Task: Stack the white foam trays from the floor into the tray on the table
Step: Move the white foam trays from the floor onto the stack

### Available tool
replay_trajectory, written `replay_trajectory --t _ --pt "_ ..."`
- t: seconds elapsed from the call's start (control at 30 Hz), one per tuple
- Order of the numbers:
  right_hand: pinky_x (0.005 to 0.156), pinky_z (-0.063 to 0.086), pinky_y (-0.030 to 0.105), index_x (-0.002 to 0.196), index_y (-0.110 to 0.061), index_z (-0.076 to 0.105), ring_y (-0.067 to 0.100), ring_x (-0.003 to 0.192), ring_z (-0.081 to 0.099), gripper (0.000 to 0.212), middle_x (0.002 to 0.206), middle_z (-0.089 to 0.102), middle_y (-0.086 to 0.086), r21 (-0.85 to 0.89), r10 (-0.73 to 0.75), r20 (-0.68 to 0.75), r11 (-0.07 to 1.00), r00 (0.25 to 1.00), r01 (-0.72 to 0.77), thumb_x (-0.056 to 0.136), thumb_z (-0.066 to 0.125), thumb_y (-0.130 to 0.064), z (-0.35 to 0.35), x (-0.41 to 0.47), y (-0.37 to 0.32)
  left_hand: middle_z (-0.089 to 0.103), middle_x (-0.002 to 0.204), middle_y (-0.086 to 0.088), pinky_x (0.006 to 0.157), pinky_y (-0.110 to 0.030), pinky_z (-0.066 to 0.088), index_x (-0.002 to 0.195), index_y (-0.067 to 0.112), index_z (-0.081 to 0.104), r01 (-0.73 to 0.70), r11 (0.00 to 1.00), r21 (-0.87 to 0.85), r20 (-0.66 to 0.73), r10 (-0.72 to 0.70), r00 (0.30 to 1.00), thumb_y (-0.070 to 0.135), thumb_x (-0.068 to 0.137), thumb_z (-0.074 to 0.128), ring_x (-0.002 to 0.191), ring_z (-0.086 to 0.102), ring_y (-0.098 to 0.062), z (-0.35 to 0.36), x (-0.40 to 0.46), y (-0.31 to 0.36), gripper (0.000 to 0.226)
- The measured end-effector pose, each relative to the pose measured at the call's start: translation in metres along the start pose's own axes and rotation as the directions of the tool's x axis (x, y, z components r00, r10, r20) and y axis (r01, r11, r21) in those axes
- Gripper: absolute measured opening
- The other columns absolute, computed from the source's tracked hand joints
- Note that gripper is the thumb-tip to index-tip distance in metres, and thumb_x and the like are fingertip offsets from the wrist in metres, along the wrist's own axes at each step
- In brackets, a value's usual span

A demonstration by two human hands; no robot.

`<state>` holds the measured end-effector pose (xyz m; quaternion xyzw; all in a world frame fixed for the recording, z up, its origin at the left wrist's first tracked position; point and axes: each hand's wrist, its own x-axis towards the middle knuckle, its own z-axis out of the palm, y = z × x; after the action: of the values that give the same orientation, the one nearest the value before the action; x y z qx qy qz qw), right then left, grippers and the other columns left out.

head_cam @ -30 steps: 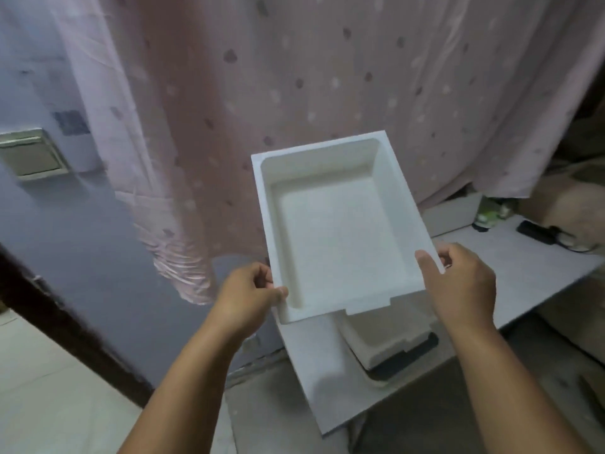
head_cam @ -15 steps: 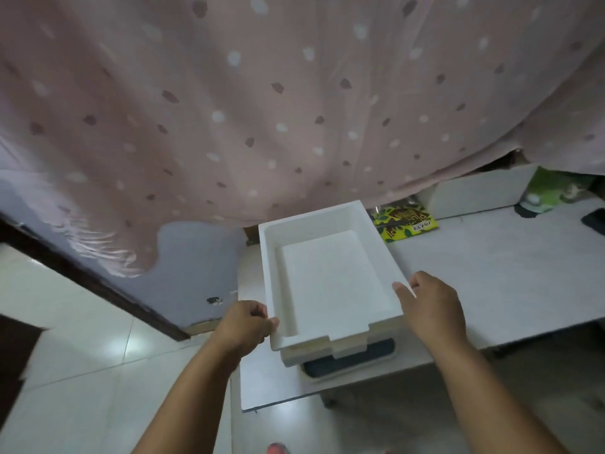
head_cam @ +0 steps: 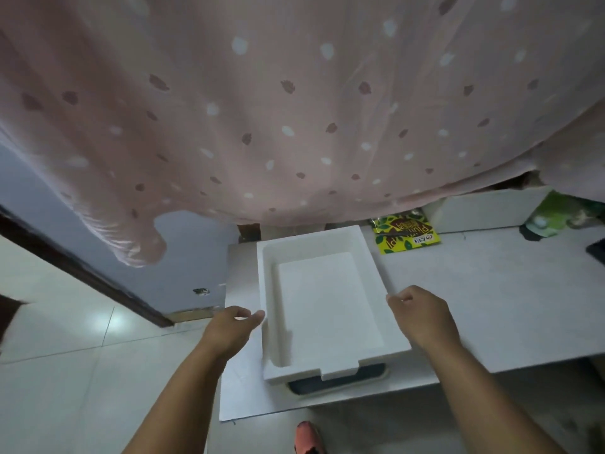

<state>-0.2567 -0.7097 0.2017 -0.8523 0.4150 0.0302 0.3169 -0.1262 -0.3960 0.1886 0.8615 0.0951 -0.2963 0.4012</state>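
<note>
The white foam tray (head_cam: 322, 299) sits in the lower middle of the frame, on the tabletop (head_cam: 491, 290), near its left end. It rests on top of something darker: under its near edge a dark blue tray (head_cam: 337, 383) with a pale rim shows, so the foam tray is probably stacked on or in that one. Whether other foam trays lie between them I cannot tell, because the top tray hides what is under it.

The two hands are one on each side of the foam tray, which makes sense for a wide and light thing: holding both long walls keeps it level and lets it be set down straight. The left hand (head_cam: 234, 329) is just beside the left wall, its fingers (head_cam: 253, 317) loosely curled, the thumb tip at or very near the rim; I see a small gap, so I judge it holds nothing. The right hand (head_cam: 422, 316) is at the right wall with curled fingers that touch the rim or are very close to it; a firm grip I cannot confirm. To me this looks like the moment of letting go after placing.

The tray is a little turned against the tabletop edge and overhangs the dark tray at the front, so a small push may be needed.

Behind hangs a pink dotted curtain (head_cam: 294, 109). A yellow and green packet (head_cam: 404, 232) lies at the upper right of the tray. At the bottom of the frame a red shoe (head_cam: 307, 437) stands on the floor (head_cam: 82, 371). No other foam trays are visible on the floor.
</note>
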Motion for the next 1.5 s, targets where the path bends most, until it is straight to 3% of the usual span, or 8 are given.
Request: replay_trajectory --t 0.2,0.33,0.57,0.83,1.13,1.23,1.4,1.5 --pt "0.095 0.049 0.041 0.116 -0.009 0.066 0.028 0.104 0.061 0.047 0.114 0.068 0.006 0.166 0.09 0.181 0.979 0.979 -0.121 0.097 0.05 -0.049 0.022 0.036 -0.028 0.059 0.129 -0.003 0.085 -0.04 0.055 0.136 0.019 0.052 0.108 0.985 -0.137 0.088 -0.097 0.991 0.07 0.086 0.053 0.113 0.06 -0.029 0.018 0.032 0.01 0.071" --pt "0.105 0.04 0.04 0.139 -0.007 0.054 0.032 0.128 0.052 0.055 0.14 0.056 0.011 0.349 0.2 0.318 0.884 0.927 -0.311 0.098 0.056 -0.044 0.032 0.045 -0.03 0.067 0.114 -0.009 0.092 -0.045 0.056 0.106 0.013 0.063 0.17 0.974 -0.148 0.187 -0.141 0.972 0.071 0.088 0.046 0.106 0.066 -0.03 0.028 0.045 0.006 0.063" --pt "0.092 0.057 0.049 0.116 -0.006 0.07 0.033 0.096 0.072 0.038 0.104 0.076 0.013 0.494 0.244 0.403 0.754 0.882 -0.433 0.088 0.074 -0.031 0.037 0.061 -0.017 0.073 0.107 -0.017 0.081 -0.041 0.063 0.107 0.007 0.072 0.183 0.955 -0.235 0.22 -0.131 0.967 0.068 0.079 0.063 0.094 0.074 -0.033 0.027 0.061 -0.003 0.069" --pt "0.093 0.037 0.036 0.132 0.002 0.056 0.034 0.131 0.048 0.052 0.139 0.056 0.015 0.555 0.24 0.322 0.736 0.916 -0.388 0.092 0.07 -0.028 0.028 0.068 -0.028 0.074 0.099 -0.021 0.064 -0.034 0.06 0.1 -0.001 0.072 0.105 0.964 -0.244 0.204 -0.055 0.977 0.052 0.09 0.064 0.074 0.071 -0.03 0.014 0.047 0.027 0.055" --pt "0.07 0.042 0.029 0.104 -0.015 0.063 0.007 0.075 0.055 0.013 0.09 0.064 -0.003 0.602 0.155 0.305 0.733 0.939 -0.317 0.094 0.067 -0.02 0.033 0.066 -0.033 0.075 0.1 -0.023 0.068 -0.037 0.063 0.101 -0.002 0.072 0.172 0.953 -0.249 0.196 -0.124 0.973 0.049 0.089 0.069 0.081 0.074 -0.036 0.008 0.045 0.019 0.053" --pt "0.082 0.039 0.033 0.1 -0.015 0.061 0.016 0.082 0.054 0.009 0.093 0.061 -0.001 0.585 0.15 0.317 0.747 0.936 -0.317 0.094 0.066 -0.021 0.038 0.063 -0.028 0.076 0.1 -0.021 0.067 -0.036 0.061 0.101 -0.001 0.073 0.203 0.946 -0.254 0.213 -0.149 0.965 0.048 0.088 0.07 0.077 0.073 -0.032 0.017 0.046 0.009 0.052" --pt "0.092 0.038 0.035 0.133 -0.011 0.058 0.023 0.113 0.052 0.042 0.115 0.057 0.0 0.585 0.183 0.355 0.721 0.917 -0.371 0.094 0.067 -0.026 0.047 0.059 -0.02 0.077 0.096 -0.016 0.072 -0.039 0.064 0.1 0.003 0.074 0.209 0.941 -0.267 0.179 -0.165 0.97 0.05 0.085 0.071 0.076 0.073 -0.03 0.024 0.047 0.01 0.049" --pt "0.09 0.039 0.035 0.125 -0.012 0.061 0.023 0.106 0.052 0.035 0.109 0.06 0.0 0.572 0.19 0.345 0.734 0.919 -0.367 0.094 0.067 -0.026 0.047 0.063 -0.02 0.077 0.095 -0.017 0.073 -0.038 0.063 0.1 0.0 0.073 0.226 0.942 -0.25 0.165 -0.188 0.968 0.043 0.086 0.068 0.071 0.072 -0.029 0.026 0.049 0.015 0.045"
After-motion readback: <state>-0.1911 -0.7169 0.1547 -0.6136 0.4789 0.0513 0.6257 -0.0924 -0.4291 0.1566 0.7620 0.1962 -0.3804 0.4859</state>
